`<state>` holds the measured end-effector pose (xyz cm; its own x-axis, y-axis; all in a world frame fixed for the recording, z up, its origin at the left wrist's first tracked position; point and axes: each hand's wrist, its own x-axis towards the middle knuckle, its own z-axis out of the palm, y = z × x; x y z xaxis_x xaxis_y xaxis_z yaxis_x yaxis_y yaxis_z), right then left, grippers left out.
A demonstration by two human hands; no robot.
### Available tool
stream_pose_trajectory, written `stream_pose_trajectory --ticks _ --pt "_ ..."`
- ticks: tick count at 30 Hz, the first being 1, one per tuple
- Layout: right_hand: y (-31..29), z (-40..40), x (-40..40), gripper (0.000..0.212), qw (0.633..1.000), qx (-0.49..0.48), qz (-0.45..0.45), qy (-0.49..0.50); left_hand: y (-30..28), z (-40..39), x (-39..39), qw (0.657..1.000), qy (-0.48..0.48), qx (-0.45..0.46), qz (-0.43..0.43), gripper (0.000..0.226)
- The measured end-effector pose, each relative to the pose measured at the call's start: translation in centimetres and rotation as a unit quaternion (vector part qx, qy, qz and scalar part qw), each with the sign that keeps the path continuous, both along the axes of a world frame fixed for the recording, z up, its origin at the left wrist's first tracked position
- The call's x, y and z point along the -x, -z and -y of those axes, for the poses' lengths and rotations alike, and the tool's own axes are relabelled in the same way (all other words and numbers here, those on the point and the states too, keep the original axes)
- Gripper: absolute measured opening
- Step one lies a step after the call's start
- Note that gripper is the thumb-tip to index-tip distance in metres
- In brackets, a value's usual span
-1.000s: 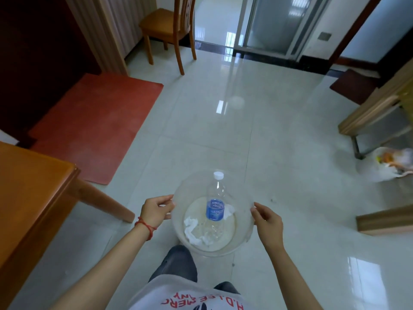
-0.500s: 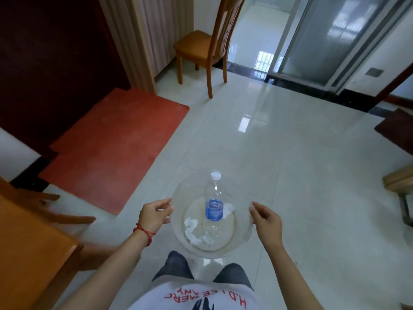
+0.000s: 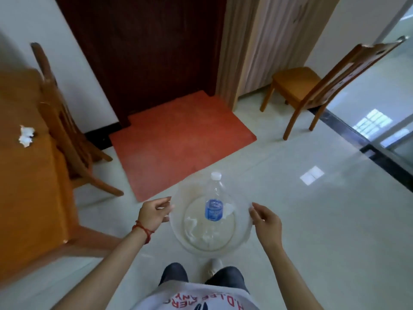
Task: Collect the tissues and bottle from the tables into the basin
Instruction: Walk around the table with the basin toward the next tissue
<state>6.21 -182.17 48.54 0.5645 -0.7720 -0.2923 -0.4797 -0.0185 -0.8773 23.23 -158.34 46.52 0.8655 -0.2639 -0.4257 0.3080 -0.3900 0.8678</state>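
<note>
I carry a clear round basin (image 3: 242,237) in front of my waist. My left hand (image 3: 154,212) grips its left rim and my right hand (image 3: 266,223) grips its right rim. Inside stands a clear plastic bottle (image 3: 214,203) with a blue label and a white cap, leaning away from me. Crumpled white tissues (image 3: 192,222) lie on the basin's bottom beside the bottle. Another crumpled white tissue (image 3: 26,135) sits on the orange wooden table (image 3: 24,186) at the far left.
A wooden chair (image 3: 64,121) is tucked against the table's right side. A red mat (image 3: 178,139) lies before a dark door. A second wooden chair (image 3: 312,86) stands at the back right by a curtain and glass doors. Glossy pale tiles cover the floor.
The view has swung left: the table with a tissue on it and its chair have come into sight, the far chair has shifted right. Both hands still hold the basin.
</note>
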Motion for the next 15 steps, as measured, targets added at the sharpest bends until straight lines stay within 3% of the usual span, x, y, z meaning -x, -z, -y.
stream_pose_trajectory --ticks 6,15 --pt "-1.0 3.4 -7.8 0.019 0.992 0.000 0.007 -0.130 -1.0 -0.1 -1.1 0.992 -0.125 0.017 -0.005 0.030" --pt "0.0 2.1 -19.9 0.020 0.966 -0.018 0.004 -0.258 -1.3 -2.7 -6.3 0.968 -0.252 -0.001 0.000 0.031"
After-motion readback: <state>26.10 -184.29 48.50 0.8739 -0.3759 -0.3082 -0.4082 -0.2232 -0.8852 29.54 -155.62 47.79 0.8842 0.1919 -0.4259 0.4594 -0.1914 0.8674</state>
